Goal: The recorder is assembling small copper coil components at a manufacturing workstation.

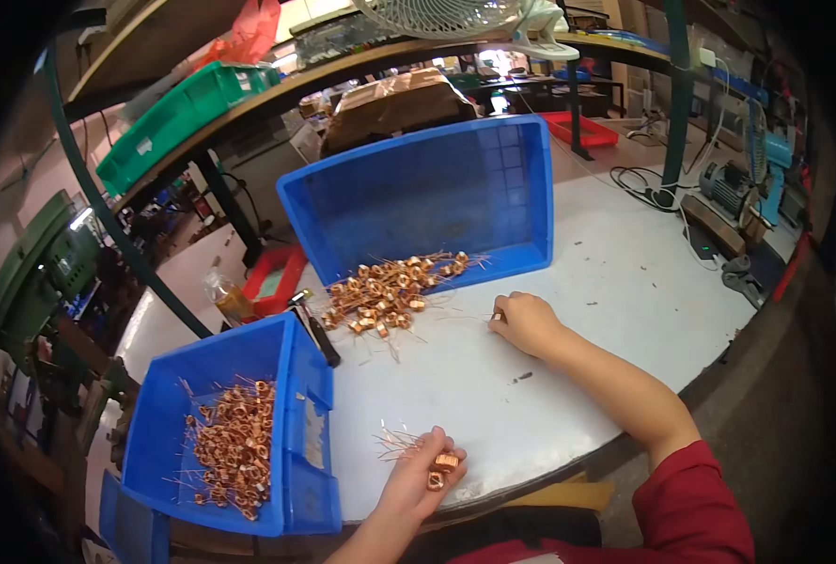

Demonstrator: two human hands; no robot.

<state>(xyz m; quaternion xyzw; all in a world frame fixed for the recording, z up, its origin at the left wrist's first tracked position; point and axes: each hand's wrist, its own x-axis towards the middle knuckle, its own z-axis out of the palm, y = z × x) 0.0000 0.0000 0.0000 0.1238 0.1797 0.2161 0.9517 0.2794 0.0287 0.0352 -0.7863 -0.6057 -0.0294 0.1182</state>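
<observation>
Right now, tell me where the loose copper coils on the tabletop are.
In the head view, the loose copper coils lie just left of centre, at the mouth of the far blue bin, left of the right hand.

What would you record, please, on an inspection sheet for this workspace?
Surface: white tabletop, dark specks on it.
Work items: copper coils heaped at the mouth of the far blue bin; more in the near blue bin.
Clutter: red tray and a dark object near the bins.
Hands: left hand holds several coils, wires pointing left; right hand seems to pinch one.
Cables: black cables looped at the far right.
Surroundings: white fan and green tray above; motor at right.
</observation>
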